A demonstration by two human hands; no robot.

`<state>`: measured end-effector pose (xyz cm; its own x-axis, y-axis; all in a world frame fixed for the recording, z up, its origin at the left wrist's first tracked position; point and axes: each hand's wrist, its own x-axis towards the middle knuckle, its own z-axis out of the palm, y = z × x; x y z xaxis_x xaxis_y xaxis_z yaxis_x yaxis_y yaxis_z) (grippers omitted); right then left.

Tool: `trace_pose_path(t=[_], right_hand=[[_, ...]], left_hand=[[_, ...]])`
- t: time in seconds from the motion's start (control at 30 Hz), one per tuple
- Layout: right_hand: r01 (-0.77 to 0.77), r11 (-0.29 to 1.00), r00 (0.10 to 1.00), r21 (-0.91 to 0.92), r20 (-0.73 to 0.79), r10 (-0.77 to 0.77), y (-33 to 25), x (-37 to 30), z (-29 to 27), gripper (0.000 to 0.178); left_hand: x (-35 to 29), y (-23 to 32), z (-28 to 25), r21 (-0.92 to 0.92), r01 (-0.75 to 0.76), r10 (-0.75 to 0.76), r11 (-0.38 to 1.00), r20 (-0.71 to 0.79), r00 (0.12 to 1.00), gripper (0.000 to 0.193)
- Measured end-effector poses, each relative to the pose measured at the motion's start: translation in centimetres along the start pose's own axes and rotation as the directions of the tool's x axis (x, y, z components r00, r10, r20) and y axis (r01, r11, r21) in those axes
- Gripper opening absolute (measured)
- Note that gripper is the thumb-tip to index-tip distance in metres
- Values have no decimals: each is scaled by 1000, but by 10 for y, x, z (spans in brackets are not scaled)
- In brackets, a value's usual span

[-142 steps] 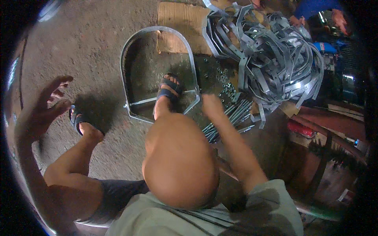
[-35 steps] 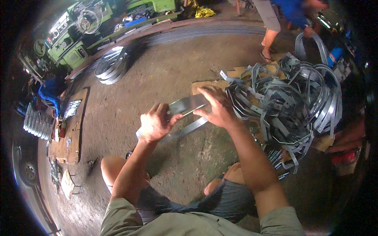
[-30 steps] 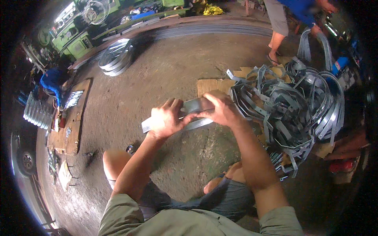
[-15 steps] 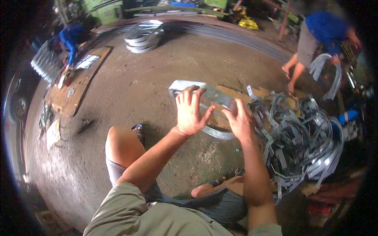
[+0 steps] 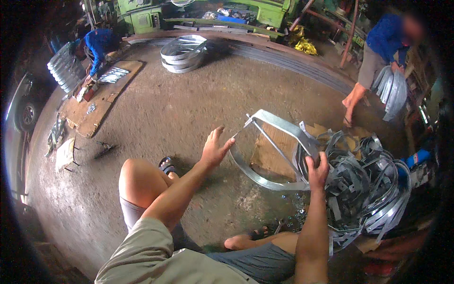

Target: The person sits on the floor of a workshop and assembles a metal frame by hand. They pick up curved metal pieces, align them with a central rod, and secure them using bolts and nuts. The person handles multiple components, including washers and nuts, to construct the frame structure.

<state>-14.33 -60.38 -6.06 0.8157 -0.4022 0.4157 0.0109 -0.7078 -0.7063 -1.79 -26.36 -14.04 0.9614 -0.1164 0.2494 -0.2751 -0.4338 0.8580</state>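
Observation:
A grey galvanized metal band clamp (image 5: 280, 122) is held up in front of me, tilted, with a long thin rod (image 5: 272, 141) running across its opening. My right hand (image 5: 318, 171) grips its right side, thumb and fingers wrapped round the band. My left hand (image 5: 217, 147) is just beyond the clamp's left side with its fingers stretched apart. Its thumb tip comes close to the band's edge; I cannot tell whether they touch. Beneath the clamp lies a flat piece of cardboard (image 5: 267, 154).
A tangled heap of bent metal strips (image 5: 364, 189) lies at my right, with loose nuts (image 5: 299, 208) near my foot. Ahead stand stacked metal rings (image 5: 182, 61). One co-worker (image 5: 100, 47) bends over a board (image 5: 106, 102) at far left; another (image 5: 385, 42) carries strips (image 5: 392, 92) at right.
The clamp has shifted right and tilted, staying in my right hand. My left hand has drawn back from it to the left. The co-worker at right has turned slightly with the strips.

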Motion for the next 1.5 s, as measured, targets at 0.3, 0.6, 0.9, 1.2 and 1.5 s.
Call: trace_pose_path(t=[0.3,0.6,0.9,1.2,1.5], right_hand=[[87,993,995,-84,57,-83,-5,-9,-39,39],[37,983,997,-178,74,-24,23,-20,-43,54],[-4,959,997,-285,67,24,19,-12,-37,49],[-109,989,973,-100,194,126,-6,2,1,52],[-217,889,694,-404,576,431,44,-29,105,81]], left_hand=[[23,7,38,-136,-239,270,961,301,915,94],[8,1,93,-86,-311,320,947,134,938,81],[20,6,101,-91,-317,325,944,97,941,85],[-19,-3,56,187,-51,51,981,5,999,54],[-84,-85,42,471,341,-386,814,-1,923,58]])
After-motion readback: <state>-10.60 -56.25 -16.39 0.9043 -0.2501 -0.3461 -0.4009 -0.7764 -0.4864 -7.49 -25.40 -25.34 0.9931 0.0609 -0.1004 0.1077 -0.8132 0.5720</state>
